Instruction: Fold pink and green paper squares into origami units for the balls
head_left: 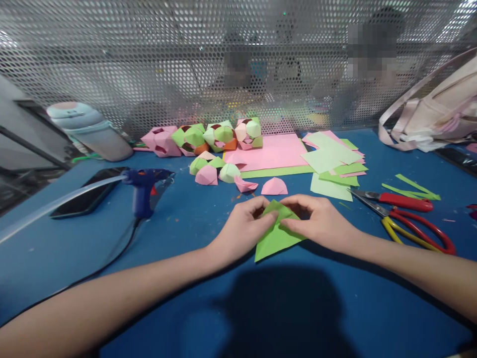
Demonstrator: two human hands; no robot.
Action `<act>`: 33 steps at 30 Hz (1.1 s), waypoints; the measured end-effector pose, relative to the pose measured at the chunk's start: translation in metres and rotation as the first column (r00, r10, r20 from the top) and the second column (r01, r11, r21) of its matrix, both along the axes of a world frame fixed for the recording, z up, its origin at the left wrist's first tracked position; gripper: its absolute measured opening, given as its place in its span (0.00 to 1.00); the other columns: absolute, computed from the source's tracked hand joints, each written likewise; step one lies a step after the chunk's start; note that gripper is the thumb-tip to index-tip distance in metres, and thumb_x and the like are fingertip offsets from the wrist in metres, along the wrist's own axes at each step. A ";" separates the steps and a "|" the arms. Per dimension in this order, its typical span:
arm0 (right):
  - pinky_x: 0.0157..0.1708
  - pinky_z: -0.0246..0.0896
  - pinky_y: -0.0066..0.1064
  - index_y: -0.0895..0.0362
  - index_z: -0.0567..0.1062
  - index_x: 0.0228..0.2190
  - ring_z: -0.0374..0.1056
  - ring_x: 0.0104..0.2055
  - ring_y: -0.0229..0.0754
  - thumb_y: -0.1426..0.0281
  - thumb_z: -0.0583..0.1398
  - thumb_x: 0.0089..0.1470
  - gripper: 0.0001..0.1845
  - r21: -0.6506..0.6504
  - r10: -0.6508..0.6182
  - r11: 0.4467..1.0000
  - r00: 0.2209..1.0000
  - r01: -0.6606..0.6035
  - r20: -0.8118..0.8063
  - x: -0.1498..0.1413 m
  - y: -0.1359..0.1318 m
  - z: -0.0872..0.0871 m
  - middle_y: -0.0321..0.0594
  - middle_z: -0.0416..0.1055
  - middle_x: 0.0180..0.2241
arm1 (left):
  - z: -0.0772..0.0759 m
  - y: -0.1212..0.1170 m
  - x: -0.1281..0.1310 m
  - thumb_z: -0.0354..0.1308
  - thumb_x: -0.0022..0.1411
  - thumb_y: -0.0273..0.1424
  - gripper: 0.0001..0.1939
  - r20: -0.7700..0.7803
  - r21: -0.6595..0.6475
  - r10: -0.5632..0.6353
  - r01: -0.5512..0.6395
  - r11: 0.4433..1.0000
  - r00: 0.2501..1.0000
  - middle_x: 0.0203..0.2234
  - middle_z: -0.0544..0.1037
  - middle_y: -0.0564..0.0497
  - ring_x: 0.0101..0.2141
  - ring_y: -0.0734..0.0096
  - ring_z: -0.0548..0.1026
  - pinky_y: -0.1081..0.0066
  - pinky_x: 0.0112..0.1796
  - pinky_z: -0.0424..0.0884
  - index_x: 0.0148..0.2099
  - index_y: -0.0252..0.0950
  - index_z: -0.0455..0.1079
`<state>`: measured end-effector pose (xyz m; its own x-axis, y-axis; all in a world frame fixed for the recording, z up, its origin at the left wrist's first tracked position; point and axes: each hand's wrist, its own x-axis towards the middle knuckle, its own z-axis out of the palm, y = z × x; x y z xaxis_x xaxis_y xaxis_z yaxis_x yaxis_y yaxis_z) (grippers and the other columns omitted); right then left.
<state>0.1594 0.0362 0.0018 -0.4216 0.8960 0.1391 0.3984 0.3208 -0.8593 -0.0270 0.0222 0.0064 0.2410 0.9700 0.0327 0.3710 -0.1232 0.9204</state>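
A green sheet of paper (278,238), partly folded, is pinched between both hands just above the blue table. My left hand (248,223) has its thumb pressed on the paper's upper face, fingers curled behind the top edge. From the other side my right hand (320,219) grips it in the same way, thumb on the face near the middle. The fingertips of both hands are partly hidden behind the paper. Just beyond the hands lie folded pink paper pieces (275,186), and several more pink and green ones sit to their left.
Finished-looking paper balls (192,138) line the back by a perforated metal screen (167,74). Pink sheets (272,151) and pale green paper (331,154) lie behind. Scissors (421,228) and red-handled pliers (400,200) are at right; a blue glue gun (143,191), phone (87,196) and bottle (93,132) at left.
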 end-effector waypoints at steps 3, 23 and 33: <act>0.29 0.60 0.27 0.56 0.77 0.40 0.65 0.30 0.35 0.72 0.61 0.50 0.13 0.009 -0.014 1.000 1.000 0.014 0.020 -0.001 -0.002 -0.003 0.36 0.75 0.31 | -0.001 -0.001 0.000 0.54 0.58 0.31 0.09 -0.027 0.034 -0.028 0.029 0.999 0.999 0.21 0.64 0.56 0.24 0.78 0.60 0.76 0.25 0.57 0.27 0.33 0.64; 0.31 0.58 0.27 0.59 0.74 0.33 0.62 0.30 0.34 0.78 0.58 0.53 0.06 0.386 0.088 0.920 0.996 -0.074 -0.018 0.004 0.005 -0.020 0.35 0.68 0.28 | -0.006 0.005 -0.001 0.56 0.53 0.28 0.04 0.040 -0.119 -0.005 0.009 0.993 0.999 0.22 0.69 0.56 0.25 0.78 0.64 0.77 0.26 0.60 0.30 0.32 0.70; 0.35 0.64 0.30 0.60 0.76 0.37 0.68 0.35 0.37 0.81 0.55 0.53 0.13 0.516 0.223 0.831 0.974 -0.207 0.032 0.009 0.007 -0.024 0.42 0.72 0.33 | -0.008 0.005 -0.004 0.55 0.54 0.27 0.06 0.099 -0.182 -0.046 0.063 0.981 0.994 0.27 0.75 0.53 0.29 0.75 0.70 0.76 0.31 0.65 0.35 0.33 0.72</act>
<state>0.1681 0.0433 -0.0217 -0.5842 0.5800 0.5677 0.2453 0.7930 -0.5577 -0.0311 0.0271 -0.0013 0.2979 0.9470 -0.1201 0.2789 0.0340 0.9597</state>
